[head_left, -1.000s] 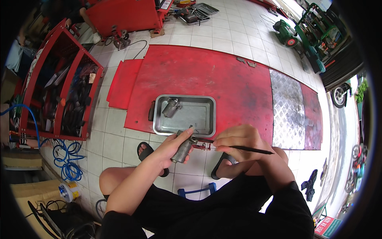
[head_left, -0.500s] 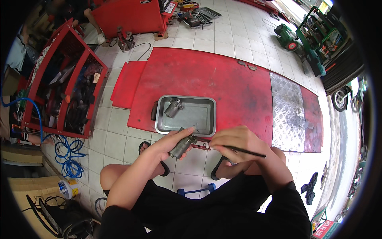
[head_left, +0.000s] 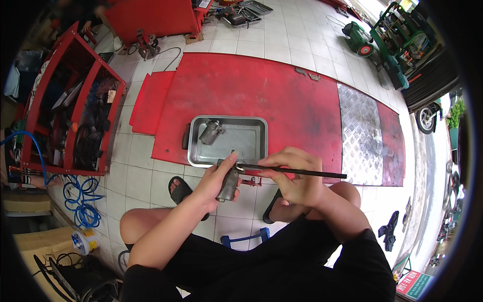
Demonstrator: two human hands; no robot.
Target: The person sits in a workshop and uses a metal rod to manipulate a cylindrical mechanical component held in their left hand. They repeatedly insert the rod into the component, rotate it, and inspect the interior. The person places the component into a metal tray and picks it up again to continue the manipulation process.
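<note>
My left hand [head_left: 214, 182] is closed around a small grey metal starter motor [head_left: 229, 185], a cylinder with a narrower end facing up and right, its thumb over the top. Between the thumb and fingers of my right hand [head_left: 297, 173] is a long thin dark rod [head_left: 322, 174]. The rod's left tip meets the upper end of the starter motor; whether it goes inside I cannot tell. Just beyond my hands, a metal tray [head_left: 264, 133] holds a second starter motor [head_left: 210, 132] in its far left corner, along with some tiny dark bits.
The tray sits on a low red platform [head_left: 251, 85] with a patterned metal plate [head_left: 359, 131] at its right. A red shelf rack [head_left: 83, 100] and coiled blue hose [head_left: 84, 201] are on the left. A small blue stand [head_left: 246, 237] lies between my feet.
My right hand has swung the rod to nearly level and brought its tip to the starter motor. My left hand has turned the motor more upright. The view has shifted slightly.
</note>
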